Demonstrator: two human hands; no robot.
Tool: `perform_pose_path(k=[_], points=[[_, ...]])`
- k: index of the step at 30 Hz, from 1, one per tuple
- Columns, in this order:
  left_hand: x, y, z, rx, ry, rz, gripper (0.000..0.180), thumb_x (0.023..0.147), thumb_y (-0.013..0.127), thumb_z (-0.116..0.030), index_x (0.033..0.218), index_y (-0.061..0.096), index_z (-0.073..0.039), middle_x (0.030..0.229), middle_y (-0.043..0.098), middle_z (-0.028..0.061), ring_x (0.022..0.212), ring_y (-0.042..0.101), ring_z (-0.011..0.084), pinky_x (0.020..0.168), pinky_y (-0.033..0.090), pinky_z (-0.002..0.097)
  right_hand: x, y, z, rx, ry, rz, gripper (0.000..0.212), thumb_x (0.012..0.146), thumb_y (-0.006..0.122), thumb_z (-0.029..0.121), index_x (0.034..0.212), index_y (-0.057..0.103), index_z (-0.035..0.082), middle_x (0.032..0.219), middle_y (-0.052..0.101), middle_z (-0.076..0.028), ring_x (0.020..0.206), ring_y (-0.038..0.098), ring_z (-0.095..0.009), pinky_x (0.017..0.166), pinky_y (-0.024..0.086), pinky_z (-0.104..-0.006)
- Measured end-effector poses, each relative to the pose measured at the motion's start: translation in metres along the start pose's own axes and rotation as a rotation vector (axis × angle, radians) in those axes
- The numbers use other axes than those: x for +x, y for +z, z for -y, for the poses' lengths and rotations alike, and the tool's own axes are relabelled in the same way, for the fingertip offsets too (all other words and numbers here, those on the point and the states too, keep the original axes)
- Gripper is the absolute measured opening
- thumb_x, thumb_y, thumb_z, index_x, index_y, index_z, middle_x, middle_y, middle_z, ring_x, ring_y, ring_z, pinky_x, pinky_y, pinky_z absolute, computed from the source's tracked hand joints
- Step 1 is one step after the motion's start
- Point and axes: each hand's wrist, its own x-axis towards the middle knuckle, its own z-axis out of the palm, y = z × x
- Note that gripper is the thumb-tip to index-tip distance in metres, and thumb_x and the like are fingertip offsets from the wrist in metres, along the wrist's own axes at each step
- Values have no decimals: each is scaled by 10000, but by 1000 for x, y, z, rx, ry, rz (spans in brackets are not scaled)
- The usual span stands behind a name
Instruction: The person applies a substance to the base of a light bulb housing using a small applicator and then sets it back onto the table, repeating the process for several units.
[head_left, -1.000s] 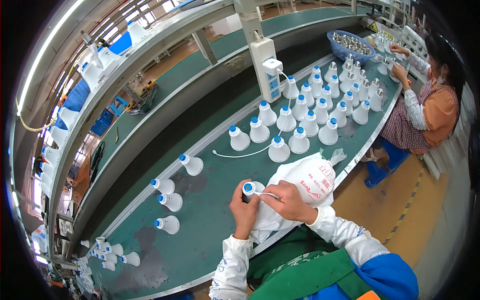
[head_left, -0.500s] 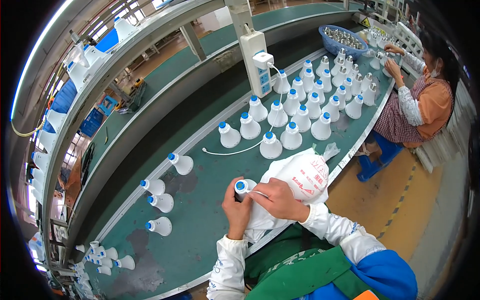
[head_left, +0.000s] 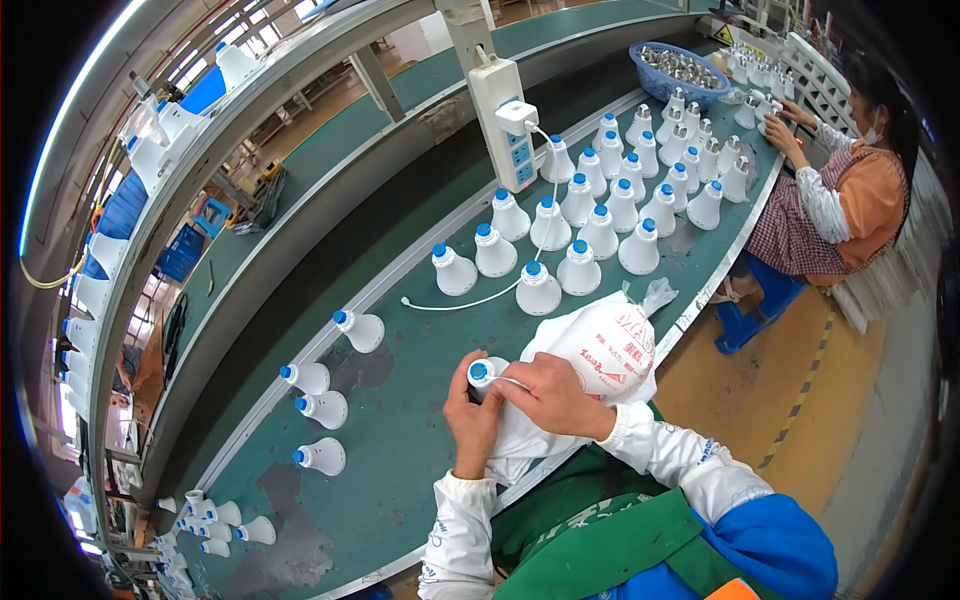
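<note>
My left hand (head_left: pixel 473 420) is wrapped round a white bulb housing (head_left: pixel 482 373) with a blue cap, its capped neck facing up. Between the thumb and fingers of my right hand (head_left: pixel 553 396) is a thin white stick (head_left: pixel 516 382), whose tip reaches the neck beside the cap. Both hands meet over the near edge of the green bench (head_left: pixel 400 450). Under my right wrist and beyond it lies a white plastic bag (head_left: pixel 597 352) with red print. The lower part of the held housing is hidden by my fingers.
Several blue-capped bulb housings (head_left: pixel 560 268) stand ahead, and several more (head_left: pixel 323 410) lie on their sides at left. A white cable (head_left: pixel 455 308) runs from a power strip (head_left: pixel 505 120). At far right a person (head_left: pixel 850 210) works near a blue basket (head_left: pixel 680 75) of metal caps.
The whole view has shifted slightly. My hands keep the same grip on the housing and the stick. The other person's hands have moved a little.
</note>
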Motion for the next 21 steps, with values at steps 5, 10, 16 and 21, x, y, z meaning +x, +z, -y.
perform_pose_path(k=[5,10,16,21], points=[[2,-1,-1,-132,24,34,536,782,626,92,1268,432,-19,1205,573,124,985,583,147,840,486,267,1,2,-1,-4,13,-17,117,833,621,193,794,637,84,631,582,-72,552,501,-263,518,390,-375],[6,-5,-4,-233,-146,69,474,770,670,66,1192,471,-19,1136,586,84,971,574,132,832,480,251,1,1,-2,1,22,-25,126,835,618,198,791,631,81,631,578,-79,558,508,-272,522,394,-388],[7,-5,-2,-233,-95,76,462,762,692,59,1179,505,-9,1096,570,58,966,565,130,858,465,258,2,2,-1,13,43,-23,129,831,620,198,783,626,78,633,578,-86,563,512,-283,522,396,-396],[10,-12,-6,-294,-257,148,476,744,682,80,1178,510,-12,1120,547,69,996,549,147,880,450,258,3,0,-2,20,37,-43,135,826,623,196,763,617,77,624,572,-89,553,507,-286,508,390,-396]])
